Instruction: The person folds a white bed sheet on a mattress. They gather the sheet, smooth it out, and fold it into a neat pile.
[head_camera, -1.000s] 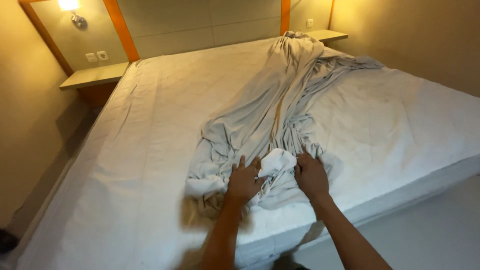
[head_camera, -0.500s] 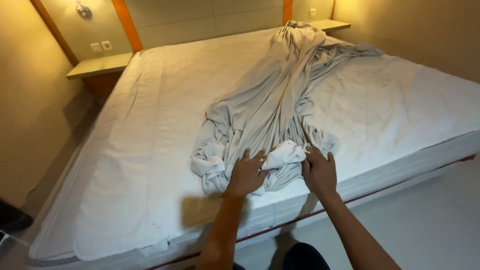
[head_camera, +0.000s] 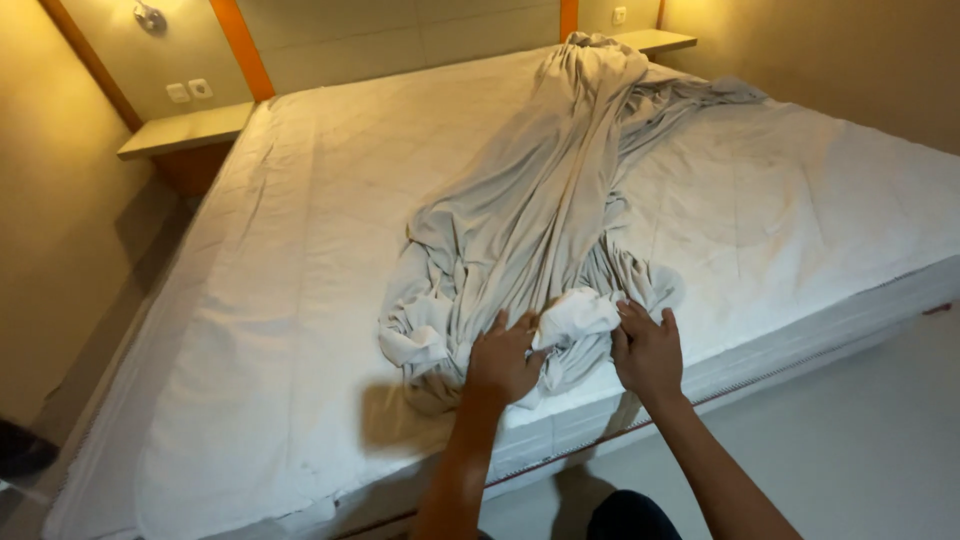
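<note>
A crumpled grey-white sheet (head_camera: 545, 230) is being handled at the foot edge of a wide bed (head_camera: 250, 330); it is lying bunched in a long rope from the headboard end down to the near edge, where it is piled in loose folds. The left hand (head_camera: 503, 362) is being laid flat on the heap, fingers (head_camera: 497, 325) spread and pressing on the cloth, not closed round anything that can be seen. The right hand (head_camera: 648, 350) is being held just beside it, fingertips (head_camera: 628, 310) curled into a whiter fold (head_camera: 577, 312) of the same sheet between the two hands; whether that fold is truly being pinched or only touched cannot be told. Judged from this, an edge or corner is being searched for in the pile. It is likely being done best if the fold is gripped firmly by the right hand while the bulk is held down by the left, so the hem is drawn out without the whole bundle being dragged off the mattress. A twisted length could be pulled tighter if the wrong fold is taken. A wall lamp (head_camera: 150, 16), a side shelf (head_camera: 185, 130) and wall sockets (head_camera: 189, 90) are being seen at the far left, well apart from the hands.
</note>
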